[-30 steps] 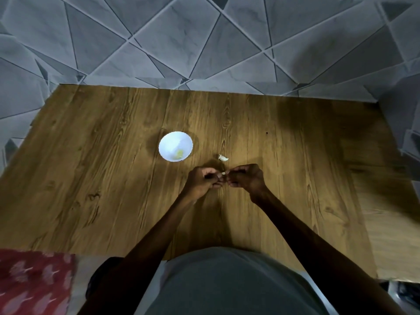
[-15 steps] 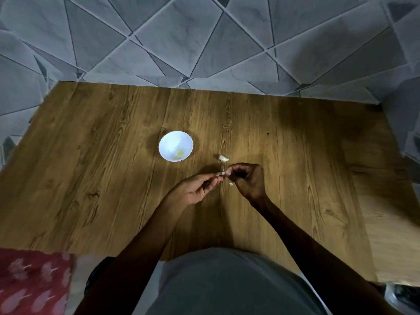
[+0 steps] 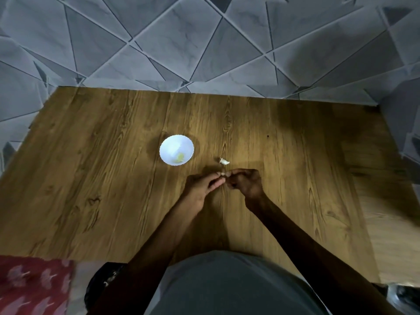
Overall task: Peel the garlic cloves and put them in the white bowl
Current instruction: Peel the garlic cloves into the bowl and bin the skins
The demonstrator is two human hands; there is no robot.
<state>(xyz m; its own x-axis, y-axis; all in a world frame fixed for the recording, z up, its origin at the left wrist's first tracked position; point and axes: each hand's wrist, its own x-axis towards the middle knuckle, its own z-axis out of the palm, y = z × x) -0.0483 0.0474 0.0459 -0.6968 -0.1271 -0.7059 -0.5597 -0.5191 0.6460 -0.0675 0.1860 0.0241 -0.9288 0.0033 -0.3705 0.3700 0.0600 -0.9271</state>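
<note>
Right hand (image 3: pixel 246 183): fingers curled, tips pinching a small garlic clove (image 3: pixel 223 173) held just above the surface (image 3: pixel 102 167).
Left hand (image 3: pixel 202 189): fingers stretched nearly straight, tips meeting the same clove from the left. Cannot tell whether they pinch it or only steady it.

Just beyond the hands, a second clove (image 3: pixel 224 161) lies on the surface, apparently with its skin on. White bowl (image 3: pixel 168 144) sits to the far left of the hands, near but apart, with a yellowish piece (image 3: pixel 180 158) inside, probably a peeled clove.

Step judged: stripping skin from the held clove. To do it well, one hand should fix the clove firmly while the other catches a loose skin edge with a nail and pulls along its length. Working low keeps scraps on the surface. Clear all skin before moving to the bowl.

Hard to read: the clove is tiny and mostly covered by fingertips, so how much is peeled is unclear. Light is dim. Red cloth (image 3: pixel 29 285) at near left is cut off by the frame.
</note>
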